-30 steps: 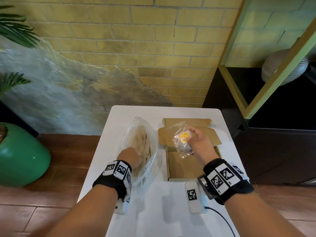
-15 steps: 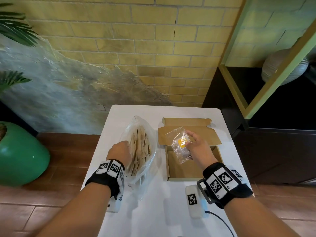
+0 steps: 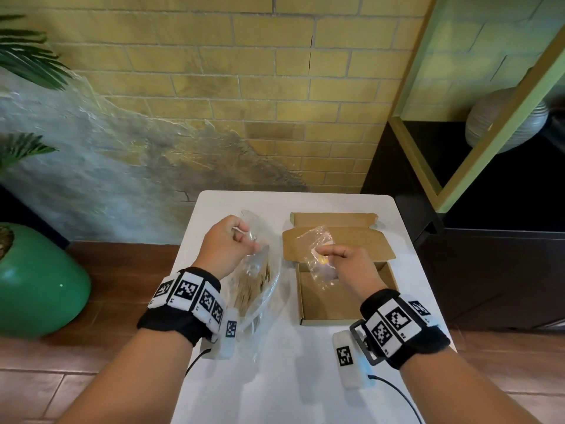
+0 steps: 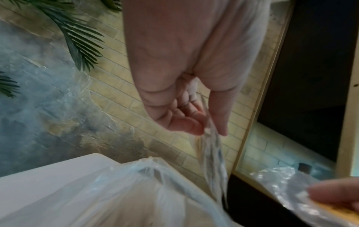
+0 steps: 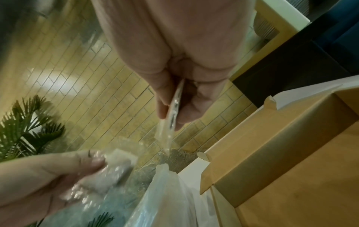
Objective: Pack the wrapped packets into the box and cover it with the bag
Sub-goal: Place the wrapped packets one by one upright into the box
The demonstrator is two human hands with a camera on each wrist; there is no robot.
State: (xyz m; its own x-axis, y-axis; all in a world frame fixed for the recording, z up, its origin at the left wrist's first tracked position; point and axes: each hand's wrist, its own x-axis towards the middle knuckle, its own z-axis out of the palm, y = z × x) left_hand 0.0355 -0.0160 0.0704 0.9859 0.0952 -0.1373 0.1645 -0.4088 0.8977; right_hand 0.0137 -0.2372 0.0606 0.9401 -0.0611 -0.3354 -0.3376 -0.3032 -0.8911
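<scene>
The right hand [image 3: 351, 267] is pinching a clear wrapped packet [image 3: 319, 255] between thumb and fingers, wrist cocked down, dangling it right over the open cardboard box [image 3: 345, 304] with the lid flap just beyond it. Off to its side, the left hand [image 3: 226, 249] is gripping another clear packet [image 5: 114, 165], held up over the plastic bag [image 3: 260, 295] lying on the white table [image 3: 275, 377] beside the box's near wall.

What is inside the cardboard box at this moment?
The cardboard box shows only bare brown floor. The right hand pinches a wrapped packet above its far end, and that hand and packet hide part of the floor, so anything beneath them cannot be seen.
</scene>
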